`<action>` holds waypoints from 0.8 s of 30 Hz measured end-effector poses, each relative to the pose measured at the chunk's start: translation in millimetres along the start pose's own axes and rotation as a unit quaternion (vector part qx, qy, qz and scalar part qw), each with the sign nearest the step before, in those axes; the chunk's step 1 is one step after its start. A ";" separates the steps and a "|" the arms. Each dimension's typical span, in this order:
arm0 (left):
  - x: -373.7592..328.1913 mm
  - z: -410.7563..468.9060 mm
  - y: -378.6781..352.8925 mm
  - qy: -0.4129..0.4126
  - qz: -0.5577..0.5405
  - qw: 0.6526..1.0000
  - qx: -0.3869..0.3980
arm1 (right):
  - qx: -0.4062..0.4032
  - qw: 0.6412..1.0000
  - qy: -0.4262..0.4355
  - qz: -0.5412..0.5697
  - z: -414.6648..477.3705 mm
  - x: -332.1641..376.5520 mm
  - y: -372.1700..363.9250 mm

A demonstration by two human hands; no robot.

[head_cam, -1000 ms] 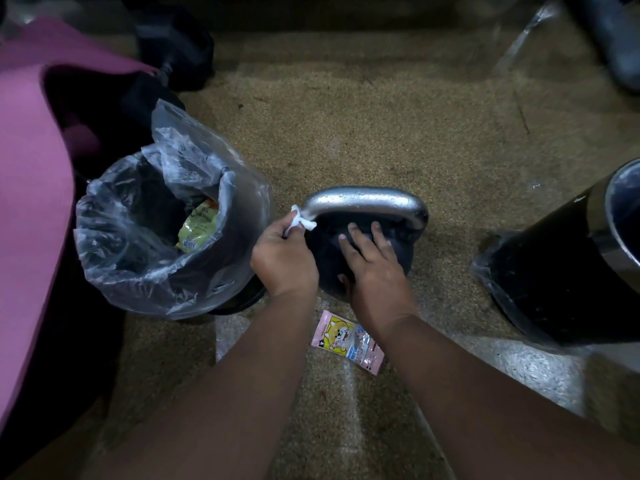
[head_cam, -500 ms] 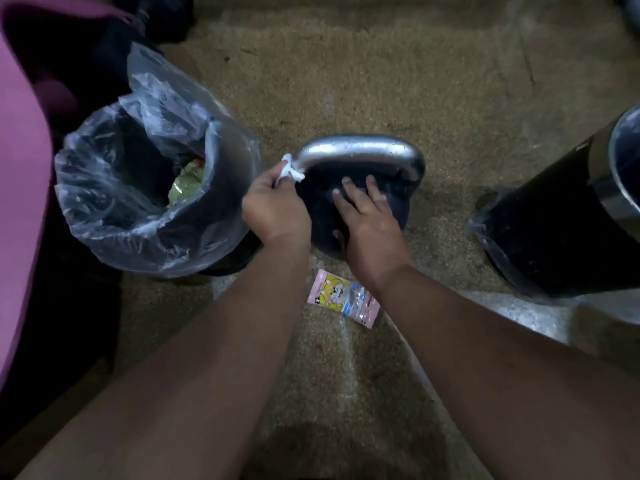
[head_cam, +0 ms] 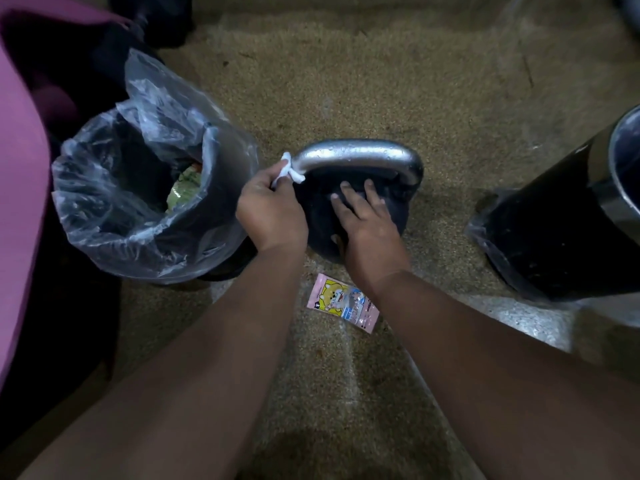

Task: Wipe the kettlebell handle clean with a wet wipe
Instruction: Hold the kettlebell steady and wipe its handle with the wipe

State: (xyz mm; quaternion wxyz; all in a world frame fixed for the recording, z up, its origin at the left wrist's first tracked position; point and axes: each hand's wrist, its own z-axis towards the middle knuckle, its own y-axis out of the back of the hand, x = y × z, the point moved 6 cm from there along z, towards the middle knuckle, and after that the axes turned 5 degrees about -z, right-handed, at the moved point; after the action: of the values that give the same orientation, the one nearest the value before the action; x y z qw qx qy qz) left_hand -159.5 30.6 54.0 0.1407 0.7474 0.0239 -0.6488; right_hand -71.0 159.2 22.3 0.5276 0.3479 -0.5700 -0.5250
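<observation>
The kettlebell sits on the speckled tan floor straight ahead of us, and we place everything else from it. Its handle is on the side of the ball away from us. The long bar of the handle runs left to right across our view, and both ends curve down and back toward the ball. The handle is bare silver metal, glossy, with a bright streak along the top and small pale specks scattered over it. The ball below is dark and dull, nearly black, and we cannot make out any markings on it.

Our left hand is at the kettlebell's left shoulder. Its fingers are curled and pinch a bunched white wet wipe, which touches the left bend of the handle. Our right hand lies flat on top of the ball. Its fingers are straight and point toward the bar, stopping just short of it, and the hand grasps nothing.

Just on our side of the kettlebell, a pink wet wipe sachet with a cartoon print lies flat on the floor, partly under our right forearm. Just beside the kettlebell on its left stands a black waste bin lined with a clear plastic bag, with something green inside. Well to the right stands a second black bin with a metal rim. A pink mat lies beyond the left bin, far from the kettlebell.
</observation>
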 end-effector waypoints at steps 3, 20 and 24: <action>5.7 0.5 1.4 0.003 0.020 1.000 0.003 | 0.007 1.000 0.000 -0.004 0.5 0.2 -1.3; 0.8 1.5 2.5 -0.017 0.022 1.000 0.010 | 0.019 1.000 -0.004 -0.005 0.4 2.5 3.8; -6.5 5.7 -2.0 -0.041 0.006 0.999 0.022 | 0.020 1.000 -0.002 -0.009 1.4 2.0 2.8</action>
State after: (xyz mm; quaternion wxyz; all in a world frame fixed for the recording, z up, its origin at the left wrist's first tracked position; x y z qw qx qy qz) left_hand -166.4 32.0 59.3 0.1294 0.7230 -0.0007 -0.6786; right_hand -72.3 158.2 25.6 0.5146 0.3629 -0.5781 -0.5189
